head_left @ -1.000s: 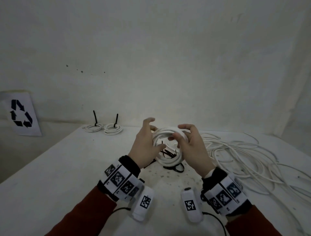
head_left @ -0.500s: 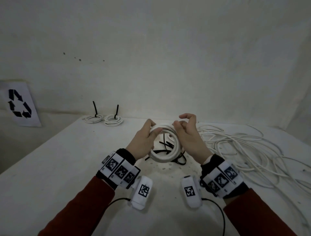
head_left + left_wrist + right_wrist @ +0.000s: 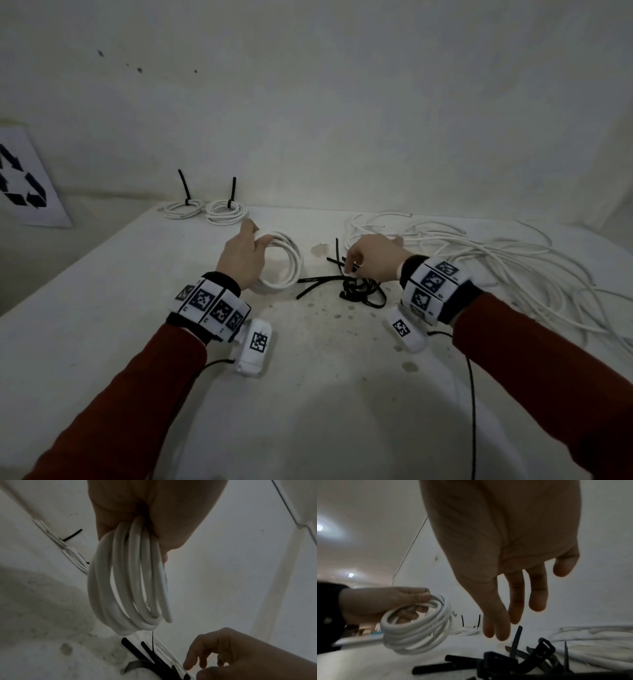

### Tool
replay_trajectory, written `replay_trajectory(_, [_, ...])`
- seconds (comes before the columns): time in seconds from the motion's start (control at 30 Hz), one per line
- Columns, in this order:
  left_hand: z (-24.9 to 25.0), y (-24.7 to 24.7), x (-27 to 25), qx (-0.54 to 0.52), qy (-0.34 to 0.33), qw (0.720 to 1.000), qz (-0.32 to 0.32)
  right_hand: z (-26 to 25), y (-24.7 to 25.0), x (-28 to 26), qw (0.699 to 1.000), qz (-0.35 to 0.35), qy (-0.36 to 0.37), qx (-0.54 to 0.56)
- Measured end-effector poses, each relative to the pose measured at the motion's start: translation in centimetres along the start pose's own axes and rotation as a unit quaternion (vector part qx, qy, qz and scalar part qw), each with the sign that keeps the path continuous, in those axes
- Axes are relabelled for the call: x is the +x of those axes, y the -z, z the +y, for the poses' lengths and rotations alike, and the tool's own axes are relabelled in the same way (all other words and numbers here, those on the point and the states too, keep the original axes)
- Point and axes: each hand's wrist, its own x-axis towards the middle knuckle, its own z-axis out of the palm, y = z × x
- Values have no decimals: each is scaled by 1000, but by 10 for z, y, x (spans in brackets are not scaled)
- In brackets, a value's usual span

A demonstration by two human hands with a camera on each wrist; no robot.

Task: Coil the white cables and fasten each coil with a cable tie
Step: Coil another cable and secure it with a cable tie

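Left hand [image 3: 242,257] gripping white coil [image 3: 282,262], right hand [image 3: 373,255] relaxed — above black ties [image 3: 346,286]

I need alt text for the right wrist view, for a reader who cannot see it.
The right hand hangs open, fingers down, over a pile of black cable ties on the white table. At left, the left hand grips a coil of white cable.
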Motion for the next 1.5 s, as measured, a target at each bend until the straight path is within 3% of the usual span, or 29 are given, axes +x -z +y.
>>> replay_trajectory(0.17, [-11,7,6,-8,31,999,21,-10,-7,11,981,-57,57,-174])
replay_trajectory(0.33, [-16,11,8,-19,39,999,27,-9,-13,21,975,-53,91,-197])
replay_trajectory(0.53, [-13,15,7,-26,16,999,26,8,6,21,994,-6,110,13])
replay_trajectory(0.7, [-3,18,11,-26,-3,999,30,21,24,13,974,24,91,206])
replay_trajectory(0.83, [9,16,16,-32,-34,998,36,27,33,7,957,40,72,279])
replay_trajectory(1.1, [32,9,35,-37,-122,989,77,12,75,-41,816,102,113,558])
replay_trajectory(1.17, [39,6,40,-37,-139,986,87,4,80,-48,793,99,129,587])
replay_trajectory(1.33, [67,2,44,-52,-194,973,115,-10,71,-34,775,101,140,608])
replay_trajectory(1.5, [90,-5,40,-80,-224,965,112,-8,64,-17,800,249,153,525])
